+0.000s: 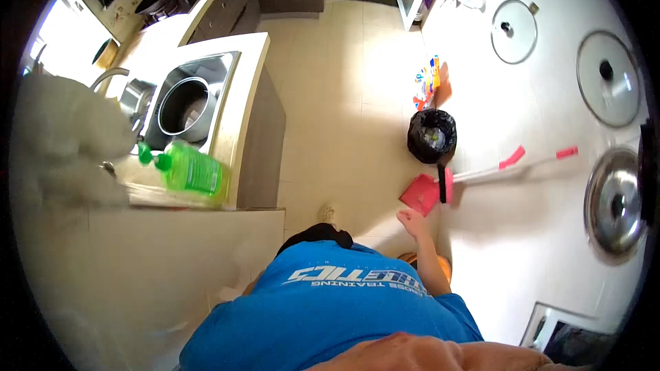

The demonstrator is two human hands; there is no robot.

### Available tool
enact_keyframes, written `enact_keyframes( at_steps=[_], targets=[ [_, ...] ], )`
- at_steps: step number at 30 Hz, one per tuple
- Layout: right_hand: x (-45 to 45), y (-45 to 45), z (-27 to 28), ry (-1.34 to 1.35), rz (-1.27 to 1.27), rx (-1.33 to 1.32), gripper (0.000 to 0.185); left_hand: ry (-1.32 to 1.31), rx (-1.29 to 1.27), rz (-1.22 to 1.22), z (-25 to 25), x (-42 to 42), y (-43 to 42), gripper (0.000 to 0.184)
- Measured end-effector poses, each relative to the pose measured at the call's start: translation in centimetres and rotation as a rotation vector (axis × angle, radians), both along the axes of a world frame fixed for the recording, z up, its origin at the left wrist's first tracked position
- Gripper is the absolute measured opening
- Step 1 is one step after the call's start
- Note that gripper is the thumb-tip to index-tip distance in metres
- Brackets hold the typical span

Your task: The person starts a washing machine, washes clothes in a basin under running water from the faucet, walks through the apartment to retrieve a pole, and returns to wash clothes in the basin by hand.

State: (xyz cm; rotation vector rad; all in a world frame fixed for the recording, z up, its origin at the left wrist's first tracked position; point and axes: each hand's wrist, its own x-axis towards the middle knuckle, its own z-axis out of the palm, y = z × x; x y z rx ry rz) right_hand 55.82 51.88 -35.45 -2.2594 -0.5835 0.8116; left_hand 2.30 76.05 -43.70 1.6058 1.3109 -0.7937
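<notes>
My right hand (412,222) hangs low in front of my blue shirt (337,302), its fingers loosely apart, and I see nothing in it. Nearest to it is a pink dustpan (421,194) on the floor against the wall. A broom (445,185) with a dark band stands by the dustpan, and pale handles with pink grips lean on the wall. Just beyond is a bin lined with a black bag (432,136), with some rubbish inside. Only a bit of skin shows at my left side; the left hand is out of sight.
On the left, a counter (256,62) holds a sink (223,69) with a metal pot (185,111) in it. Green pump bottles (196,170) stand at the counter's near edge. Pot lids (608,79) hang on the right wall. A colourful packet (427,84) rests behind the bin.
</notes>
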Motion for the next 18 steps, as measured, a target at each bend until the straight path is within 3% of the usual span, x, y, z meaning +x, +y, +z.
enact_keyframes(
  at_steps=[3,6,8,9,10,11,13,14,17,18],
  targets=[
    [3.6,-1.2,-1.9,-0.056,0.104,-0.179,0.034,-0.045,-0.047,-0.003,-0.9,7.7,5.4,0.025],
    [6.2,-4.2,-5.5,-0.107,0.240,-0.458,0.034,-0.208,-0.065,0.175,0.2,17.8,12.6,0.025],
    [6.9,-6.0,-7.2,0.145,-0.036,-0.430,0.039,-0.325,-0.065,0.365,2.2,26.3,18.1,0.024],
    [6.9,-7.3,-9.3,0.143,-0.065,-0.333,0.040,-0.352,-0.014,0.400,2.6,30.5,20.8,0.022],
    [7.0,-7.7,-10.8,0.137,-0.093,-0.233,0.041,-0.391,0.074,0.374,1.8,34.1,23.7,0.021],
    [6.7,-8.4,-13.2,0.072,0.019,-0.376,0.037,-0.434,0.165,0.348,1.2,37.9,26.4,0.020],
    [10.5,-8.6,-17.1,0.020,0.138,-0.518,0.034,-0.499,0.254,0.271,6.4,46.6,29.8,0.020],
    [12.9,-8.5,-18.5,0.169,0.035,-0.497,0.032,-0.562,0.331,0.197,8.5,49.5,30.6,0.020],
    [25.4,-4.7,-22.5,0.570,-0.286,-0.374,0.026,-0.655,0.487,0.150,5.9,54.6,34.7,0.021],
    [28.7,-1.9,-20.0,0.488,-0.262,-0.335,0.026,-0.563,0.547,0.071,7.6,56.0,34.4,0.023]
  ],
)
